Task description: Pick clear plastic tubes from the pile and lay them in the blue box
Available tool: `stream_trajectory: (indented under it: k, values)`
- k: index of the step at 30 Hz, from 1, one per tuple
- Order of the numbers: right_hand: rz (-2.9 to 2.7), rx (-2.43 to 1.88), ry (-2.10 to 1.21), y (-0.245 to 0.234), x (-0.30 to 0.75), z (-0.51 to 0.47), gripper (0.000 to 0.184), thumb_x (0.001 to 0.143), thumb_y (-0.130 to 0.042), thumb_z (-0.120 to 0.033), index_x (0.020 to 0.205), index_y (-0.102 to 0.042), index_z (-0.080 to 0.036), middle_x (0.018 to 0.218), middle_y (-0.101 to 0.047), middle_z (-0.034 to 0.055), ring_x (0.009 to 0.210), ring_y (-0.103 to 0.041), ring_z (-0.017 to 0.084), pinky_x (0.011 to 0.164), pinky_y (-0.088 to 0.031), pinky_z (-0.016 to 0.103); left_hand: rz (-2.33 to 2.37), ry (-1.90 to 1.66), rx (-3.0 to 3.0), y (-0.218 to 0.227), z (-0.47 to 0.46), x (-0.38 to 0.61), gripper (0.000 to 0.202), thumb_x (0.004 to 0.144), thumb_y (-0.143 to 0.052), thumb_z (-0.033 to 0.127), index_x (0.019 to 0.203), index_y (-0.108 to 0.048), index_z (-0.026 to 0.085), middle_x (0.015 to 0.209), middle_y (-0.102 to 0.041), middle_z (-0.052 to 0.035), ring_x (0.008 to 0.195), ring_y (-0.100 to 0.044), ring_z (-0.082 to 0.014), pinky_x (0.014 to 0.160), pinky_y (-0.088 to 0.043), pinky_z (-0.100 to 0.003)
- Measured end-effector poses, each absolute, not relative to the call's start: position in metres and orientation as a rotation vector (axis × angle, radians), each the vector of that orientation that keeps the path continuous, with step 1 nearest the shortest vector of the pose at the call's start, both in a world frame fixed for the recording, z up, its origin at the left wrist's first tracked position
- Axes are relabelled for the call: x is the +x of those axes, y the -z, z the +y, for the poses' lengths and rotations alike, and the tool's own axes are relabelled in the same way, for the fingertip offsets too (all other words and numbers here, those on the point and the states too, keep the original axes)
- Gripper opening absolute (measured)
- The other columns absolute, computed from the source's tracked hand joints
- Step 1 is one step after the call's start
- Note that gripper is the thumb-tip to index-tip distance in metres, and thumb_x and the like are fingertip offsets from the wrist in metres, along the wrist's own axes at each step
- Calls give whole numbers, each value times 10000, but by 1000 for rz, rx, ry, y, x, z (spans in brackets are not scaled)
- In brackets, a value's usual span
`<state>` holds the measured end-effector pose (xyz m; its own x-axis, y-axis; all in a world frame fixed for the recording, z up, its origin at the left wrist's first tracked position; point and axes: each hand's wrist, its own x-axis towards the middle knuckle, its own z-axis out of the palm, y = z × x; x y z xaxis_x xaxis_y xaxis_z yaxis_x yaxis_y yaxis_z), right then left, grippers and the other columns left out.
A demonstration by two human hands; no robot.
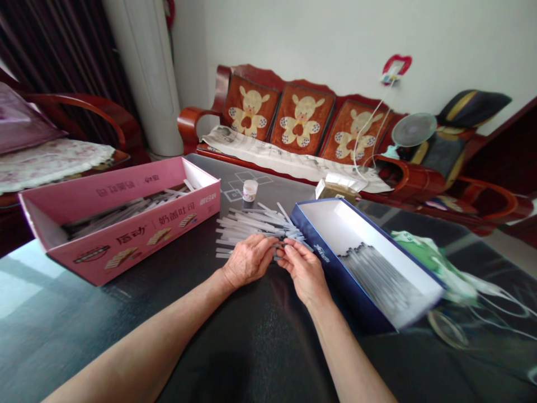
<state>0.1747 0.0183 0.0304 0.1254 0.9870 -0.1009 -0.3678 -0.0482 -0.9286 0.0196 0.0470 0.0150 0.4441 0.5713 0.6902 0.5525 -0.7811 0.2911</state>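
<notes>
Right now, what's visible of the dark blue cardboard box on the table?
An open, shallow rectangular cardboard box, dark blue outside with a small pale logo, white inside. Thin translucent tubes lie side by side in it, dark tips aligned. It sits angled on the dark table, its long wall beside the right hand; whether they touch is unclear.

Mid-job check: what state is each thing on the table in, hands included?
Pink cardboard box: open, loose tubes inside.
Navy box: open, tubes lined up inside.
Translucent tubes: loose, fanned heap.
Small jar: white lid on.
Left hand: at the heap, grip unclear.
Right hand: at the heap, grip unclear.
</notes>
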Motion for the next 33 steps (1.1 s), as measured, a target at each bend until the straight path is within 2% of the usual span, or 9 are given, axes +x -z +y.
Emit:
stream_trajectory:
  k: [12,19,23,28,33]
  values:
    - [-829,-1046,-1285,-25,172,17,283,644,-793,-324,886,-718,-198,802,-710,3,743,-663,121,620,-532,206,1029,-1237,2680,-15,46,20,256,944,-402,240,1126,-557,149,832,-596,-56,780,-581,-163,723,-517,-289]
    - [-872,-1120,-1218,-21,176,19,304,636,-795,-356,886,-727,-198,814,-713,19,735,-662,149,623,-539,250,947,-1291,2585,-12,48,19,265,933,-441,242,1149,-577,168,959,-584,-76,841,-602,-139,734,-540,-254]
    - [-922,-1146,-1174,-17,176,19,313,655,-779,-377,909,-730,-200,800,-715,20,730,-662,160,639,-549,271,903,-1314,2562,-13,48,19,231,929,-449,235,1085,-598,154,956,-583,-77,862,-597,-144,759,-542,-261]
    - [-1030,-1207,-1092,-17,176,19,343,670,-751,-395,943,-725,-190,805,-724,27,733,-677,188,688,-573,325,950,-1260,2590,-13,48,18,244,937,-432,241,1101,-589,149,973,-593,-81,868,-601,-150,761,-538,-266]
    - [-1202,-1241,-1018,-22,181,20,307,709,-693,-402,928,-708,-187,824,-731,43,730,-693,208,704,-579,349,1018,-1226,2724,-15,51,18,245,942,-423,247,1067,-607,143,920,-623,-82,836,-575,-178,760,-505,-311]
